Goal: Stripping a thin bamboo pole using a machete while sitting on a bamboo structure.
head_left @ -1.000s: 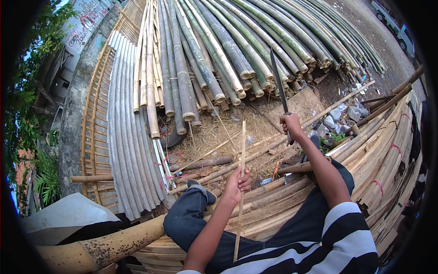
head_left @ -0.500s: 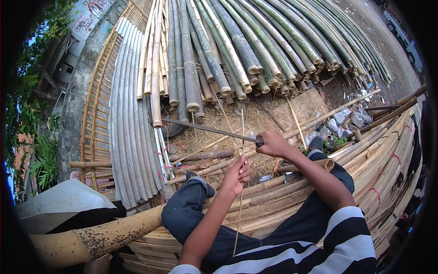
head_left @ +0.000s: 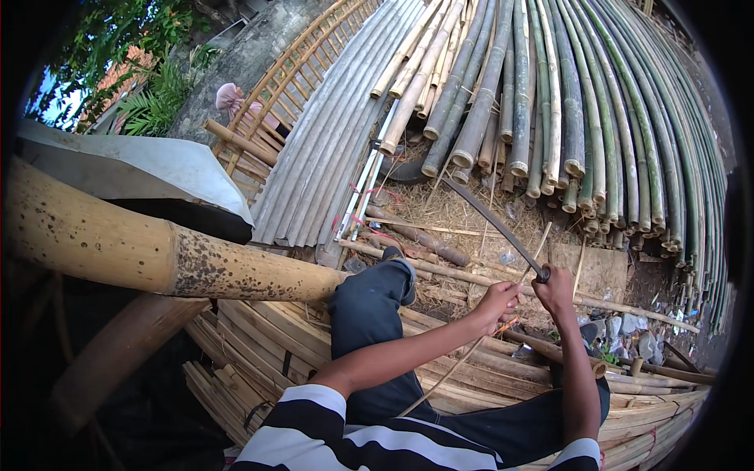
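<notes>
My right hand [head_left: 556, 290] is wrapped round the dark handle of a long-bladed machete [head_left: 493, 223]. Its blade slants up and to the left, over the straw-littered ground. Just left of it, my left hand [head_left: 496, 306] grips a thin bamboo strip [head_left: 449, 372]. The strip runs from near my lap up through the fist, and its upper end crosses close to the blade near the handle. Whether blade and strip touch I cannot tell.
Many bamboo poles [head_left: 585, 102] lie stacked ahead. Corrugated sheets [head_left: 322, 133] and a bamboo ladder [head_left: 302, 74] stand to the left, with a person in a pink head covering [head_left: 230, 96] behind. A thick bamboo pole [head_left: 236, 263] juts in at left; split bamboo [head_left: 471, 373] lies beneath me.
The view has swung left, so the scene sits further right and is tilted. Both hands keep their hold on machete and strip; the blade now slants more steeply and the strip leans right.
</notes>
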A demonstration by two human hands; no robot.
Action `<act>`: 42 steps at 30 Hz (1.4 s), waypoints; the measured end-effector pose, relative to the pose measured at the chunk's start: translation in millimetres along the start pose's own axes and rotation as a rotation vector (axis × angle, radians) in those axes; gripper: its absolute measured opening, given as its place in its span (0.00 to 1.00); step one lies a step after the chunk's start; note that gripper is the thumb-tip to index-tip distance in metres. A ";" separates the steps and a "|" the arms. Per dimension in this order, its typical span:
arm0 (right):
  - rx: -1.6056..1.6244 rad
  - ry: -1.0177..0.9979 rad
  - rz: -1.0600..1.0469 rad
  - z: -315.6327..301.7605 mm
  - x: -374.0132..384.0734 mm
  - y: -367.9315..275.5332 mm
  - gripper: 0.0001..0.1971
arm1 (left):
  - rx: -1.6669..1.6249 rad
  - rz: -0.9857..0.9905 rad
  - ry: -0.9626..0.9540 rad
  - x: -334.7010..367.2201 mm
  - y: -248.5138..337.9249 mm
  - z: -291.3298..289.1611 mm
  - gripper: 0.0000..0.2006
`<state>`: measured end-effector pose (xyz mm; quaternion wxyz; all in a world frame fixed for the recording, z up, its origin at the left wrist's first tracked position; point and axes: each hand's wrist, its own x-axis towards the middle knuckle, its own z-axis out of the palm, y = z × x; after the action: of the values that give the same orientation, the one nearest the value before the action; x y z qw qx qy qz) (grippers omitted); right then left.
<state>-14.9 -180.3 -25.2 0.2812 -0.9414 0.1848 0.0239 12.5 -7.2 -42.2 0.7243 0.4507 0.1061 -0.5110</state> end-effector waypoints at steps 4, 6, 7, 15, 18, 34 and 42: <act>0.057 0.048 -0.040 14.1 -4.1 -4.2 0.09 | -0.075 0.013 -0.065 -4.5 -1.8 -1.9 0.13; 0.014 0.183 0.023 15.1 9.4 38.6 0.09 | -0.033 0.000 -0.022 -14.0 -8.8 9.0 0.13; 0.039 0.119 0.213 8.2 17.1 70.6 0.10 | -0.020 -0.014 -0.052 -18.5 -10.2 16.1 0.13; 0.911 0.150 0.511 -7.5 14.3 80.6 0.09 | -0.023 -0.043 -0.029 3.2 32.1 -2.0 0.13; 0.439 0.051 0.298 -19.7 14.2 46.3 0.11 | -0.052 -0.114 -0.088 8.9 35.9 0.7 0.12; 0.195 0.184 0.512 -13.4 11.3 93.8 0.15 | 0.107 -0.050 -0.178 -19.1 15.0 11.7 0.12; 0.504 -0.030 0.322 -30.1 0.1 25.0 0.14 | -0.056 -0.117 -0.178 -3.3 35.9 5.4 0.13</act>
<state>-25.6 -215.9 -12.9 0.5014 -0.8000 0.3276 0.0357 39.3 -6.6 -17.6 0.7121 0.3762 0.0818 -0.5871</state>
